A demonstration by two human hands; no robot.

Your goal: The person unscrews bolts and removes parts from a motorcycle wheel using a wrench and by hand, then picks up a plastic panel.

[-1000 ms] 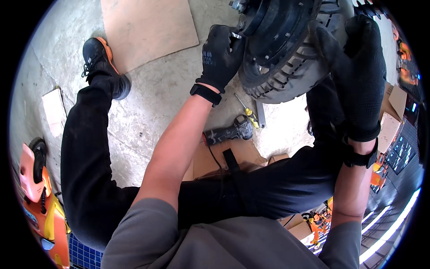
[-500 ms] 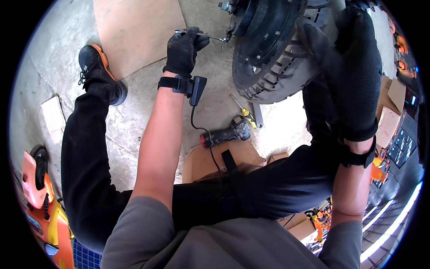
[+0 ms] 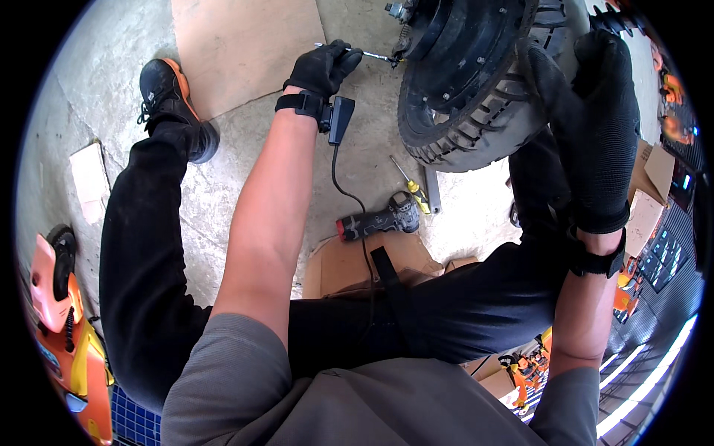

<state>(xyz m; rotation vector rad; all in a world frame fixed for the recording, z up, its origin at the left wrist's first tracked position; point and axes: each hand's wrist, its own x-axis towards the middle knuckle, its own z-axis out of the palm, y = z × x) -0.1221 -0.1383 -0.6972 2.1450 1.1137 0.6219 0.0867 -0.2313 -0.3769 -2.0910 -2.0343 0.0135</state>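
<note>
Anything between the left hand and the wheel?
Nothing visible blocks it: only the slim metal tool the left hand holds spans the gap toward the wheel. The screwdriver and power tool lie lower in the picture.

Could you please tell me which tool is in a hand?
The slim silver tool in the left hand; the yellow-handled screwdriver, grey bar and power tool lie unheld.

Worker's kit: grey short-sleeved shirt [image 3: 372,401], black trousers [image 3: 141,260].
Left hand [image 3: 316,70] and right hand [image 3: 601,137] in black gloves, right one finely ribbed; black strap [image 3: 295,102] on each wrist, left bearing wedge-shaped black module [image 3: 341,119], thin dark cable [image 3: 349,195]. Black lace-up shoe [image 3: 158,83], orange trim [image 3: 180,83].
</note>
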